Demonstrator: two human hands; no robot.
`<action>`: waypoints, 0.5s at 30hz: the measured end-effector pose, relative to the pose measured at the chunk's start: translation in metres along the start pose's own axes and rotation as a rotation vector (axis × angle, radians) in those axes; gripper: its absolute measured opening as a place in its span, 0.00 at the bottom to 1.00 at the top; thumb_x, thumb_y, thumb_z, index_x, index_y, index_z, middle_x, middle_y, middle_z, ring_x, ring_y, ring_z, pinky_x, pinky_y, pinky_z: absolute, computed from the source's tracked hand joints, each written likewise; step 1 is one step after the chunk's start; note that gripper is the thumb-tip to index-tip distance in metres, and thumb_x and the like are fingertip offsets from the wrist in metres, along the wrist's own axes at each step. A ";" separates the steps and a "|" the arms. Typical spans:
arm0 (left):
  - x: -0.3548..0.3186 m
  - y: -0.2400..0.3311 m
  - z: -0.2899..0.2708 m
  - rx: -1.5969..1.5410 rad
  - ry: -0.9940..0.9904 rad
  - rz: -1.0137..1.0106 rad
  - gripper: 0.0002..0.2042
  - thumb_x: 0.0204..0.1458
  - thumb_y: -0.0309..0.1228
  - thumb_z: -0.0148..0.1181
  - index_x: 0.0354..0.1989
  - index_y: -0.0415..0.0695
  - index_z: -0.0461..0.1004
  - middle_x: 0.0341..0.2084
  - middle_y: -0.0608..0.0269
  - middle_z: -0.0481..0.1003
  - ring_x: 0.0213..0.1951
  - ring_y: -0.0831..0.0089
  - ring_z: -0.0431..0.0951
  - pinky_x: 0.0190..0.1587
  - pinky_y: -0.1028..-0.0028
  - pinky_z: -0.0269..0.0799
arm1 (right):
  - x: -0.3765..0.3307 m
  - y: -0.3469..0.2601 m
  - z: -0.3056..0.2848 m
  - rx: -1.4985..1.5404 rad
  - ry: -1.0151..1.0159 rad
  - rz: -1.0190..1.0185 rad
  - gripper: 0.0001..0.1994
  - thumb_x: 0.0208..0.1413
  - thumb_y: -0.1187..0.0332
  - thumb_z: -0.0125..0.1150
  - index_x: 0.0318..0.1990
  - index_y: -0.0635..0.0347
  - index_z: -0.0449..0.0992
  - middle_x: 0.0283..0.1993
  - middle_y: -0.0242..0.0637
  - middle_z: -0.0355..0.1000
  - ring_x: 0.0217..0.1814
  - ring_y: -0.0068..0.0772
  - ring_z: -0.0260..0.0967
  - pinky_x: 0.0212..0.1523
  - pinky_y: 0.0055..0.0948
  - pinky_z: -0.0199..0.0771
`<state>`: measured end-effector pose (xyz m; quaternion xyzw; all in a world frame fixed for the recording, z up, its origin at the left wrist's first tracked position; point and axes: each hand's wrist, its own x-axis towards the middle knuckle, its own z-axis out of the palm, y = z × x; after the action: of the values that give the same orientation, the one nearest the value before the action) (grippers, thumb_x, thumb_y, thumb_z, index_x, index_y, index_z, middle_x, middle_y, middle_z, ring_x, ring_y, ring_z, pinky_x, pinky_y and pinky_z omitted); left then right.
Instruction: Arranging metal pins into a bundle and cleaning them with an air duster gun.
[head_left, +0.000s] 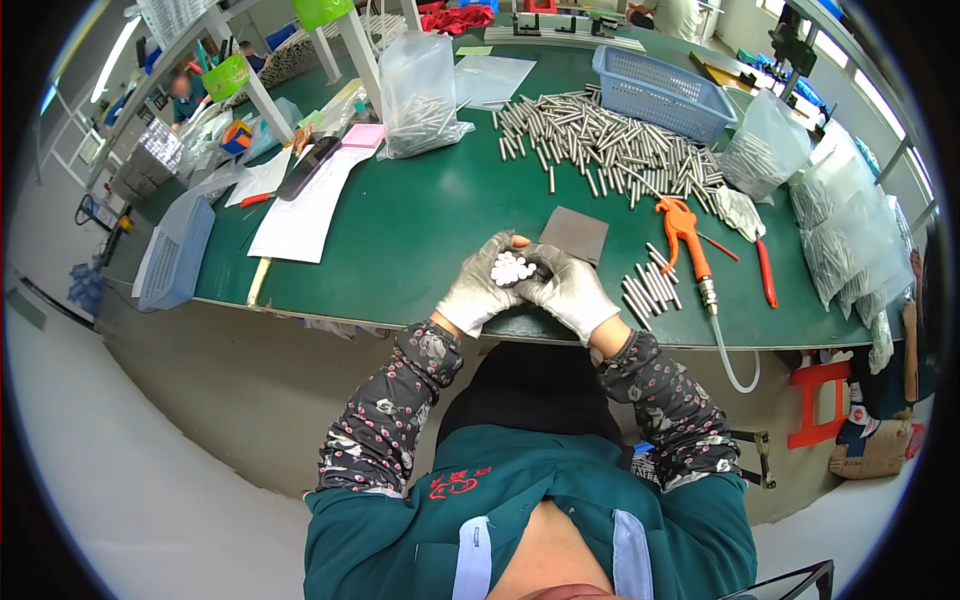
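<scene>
My left hand (pixel 480 285) and my right hand (pixel 572 292), both in whitish work gloves with darkened fingers, meet at the table's front edge. Together they are closed round a bundle of metal pins (pixel 512 268), whose bright round ends point up at me. The pins' lengths are hidden by the gloves. Just beyond my right hand lies a dark grey-brown square sheet (pixel 577 234). To its right, several loose metal pins (pixel 650 288) lie side by side on the green table (pixel 400 255).
A large heap of metal pins (pixel 610 140) spreads before a blue basket (pixel 665 95). An orange air gun (pixel 684 235) with its hose and red-handled pliers (pixel 766 270) lie right. Bags of pins (pixel 835 235) line the right edge. Papers (pixel 312 215) and a pin bag (pixel 415 100) are left.
</scene>
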<state>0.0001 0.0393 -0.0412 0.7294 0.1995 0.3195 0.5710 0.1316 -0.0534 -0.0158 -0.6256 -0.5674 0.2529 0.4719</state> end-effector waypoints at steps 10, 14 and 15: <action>0.001 0.005 -0.002 0.153 0.018 0.029 0.45 0.29 0.18 0.68 0.62 0.46 0.52 0.37 0.69 0.69 0.40 0.81 0.69 0.46 0.80 0.66 | 0.001 -0.006 -0.001 -0.054 0.025 -0.023 0.17 0.43 0.66 0.61 0.43 0.62 0.72 0.35 0.45 0.73 0.37 0.41 0.72 0.39 0.31 0.70; 0.001 0.011 0.000 -0.006 -0.030 -0.027 0.46 0.31 0.20 0.69 0.62 0.47 0.50 0.35 0.70 0.70 0.38 0.81 0.69 0.45 0.81 0.66 | 0.000 -0.003 -0.003 -0.070 0.021 -0.016 0.17 0.43 0.66 0.61 0.43 0.62 0.72 0.35 0.46 0.73 0.37 0.42 0.72 0.40 0.31 0.70; 0.001 0.012 0.001 -0.025 -0.038 -0.035 0.46 0.32 0.20 0.69 0.63 0.47 0.49 0.34 0.70 0.70 0.38 0.81 0.70 0.44 0.81 0.66 | -0.001 -0.004 -0.003 -0.070 0.021 -0.015 0.17 0.43 0.66 0.61 0.43 0.62 0.72 0.35 0.46 0.73 0.37 0.42 0.72 0.40 0.31 0.70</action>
<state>0.0005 0.0363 -0.0295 0.7246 0.1974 0.2979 0.5893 0.1323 -0.0552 -0.0111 -0.6402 -0.5755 0.2227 0.4576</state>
